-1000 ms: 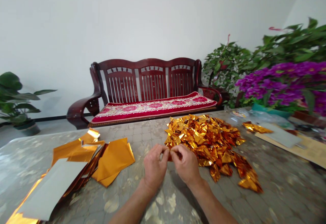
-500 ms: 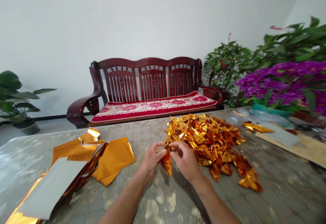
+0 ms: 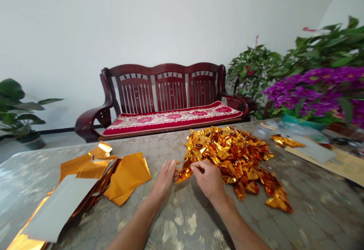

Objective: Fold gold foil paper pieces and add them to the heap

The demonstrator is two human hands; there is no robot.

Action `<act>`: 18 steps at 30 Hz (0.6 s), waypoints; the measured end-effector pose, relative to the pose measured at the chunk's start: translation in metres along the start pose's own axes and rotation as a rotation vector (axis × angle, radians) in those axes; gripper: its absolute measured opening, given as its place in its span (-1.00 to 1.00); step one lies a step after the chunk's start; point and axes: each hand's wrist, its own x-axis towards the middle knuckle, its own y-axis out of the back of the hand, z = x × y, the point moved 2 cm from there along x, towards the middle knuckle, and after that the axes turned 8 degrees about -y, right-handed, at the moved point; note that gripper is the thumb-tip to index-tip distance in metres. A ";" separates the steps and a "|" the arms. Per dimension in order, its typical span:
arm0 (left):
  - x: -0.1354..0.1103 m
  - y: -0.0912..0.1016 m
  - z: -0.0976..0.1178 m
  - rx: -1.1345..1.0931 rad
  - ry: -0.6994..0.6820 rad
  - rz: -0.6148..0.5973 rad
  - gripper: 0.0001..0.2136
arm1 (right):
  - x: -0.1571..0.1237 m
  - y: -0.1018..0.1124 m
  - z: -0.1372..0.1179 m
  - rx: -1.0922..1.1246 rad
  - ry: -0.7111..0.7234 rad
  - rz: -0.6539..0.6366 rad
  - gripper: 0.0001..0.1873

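Note:
A folded piece of gold foil paper (image 3: pixel 184 173) is between my two hands, just at the near left edge of a pile of similar pieces. My left hand (image 3: pixel 166 176) has its fingers closed at the left end of the piece. With thumb and forefinger pinched, my right hand (image 3: pixel 209 178) holds its upper right side. The heap of folded gold foil pieces (image 3: pixel 227 147) lies right behind and beyond my right hand. Part of the held piece is covered by my fingers.
Flat gold foil sheets (image 3: pixel 127 178) and a stack with a grey sheet (image 3: pixel 61 206) on top lie at left on the patterned table (image 3: pixel 170 219). Cardboard (image 3: pixel 341 166), plastic bags and purple flowers (image 3: pixel 315 91) stand at right. A wooden bench (image 3: pixel 170 89) is behind.
The folded foil piece has turned from pointing down toward me to lying more sideways, its tip now to the left. My left hand has shifted slightly left and its fingers have moved along the piece.

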 end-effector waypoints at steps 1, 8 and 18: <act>-0.002 0.003 0.000 0.095 -0.025 0.004 -0.49 | 0.001 0.001 0.001 -0.016 -0.006 0.031 -0.81; -0.014 0.004 -0.005 0.427 -0.131 0.019 -0.61 | 0.001 -0.001 0.003 -0.072 -0.020 0.111 -0.78; -0.013 0.004 -0.008 0.504 -0.214 0.080 -0.69 | -0.006 -0.015 0.005 -0.089 -0.040 -0.054 -0.76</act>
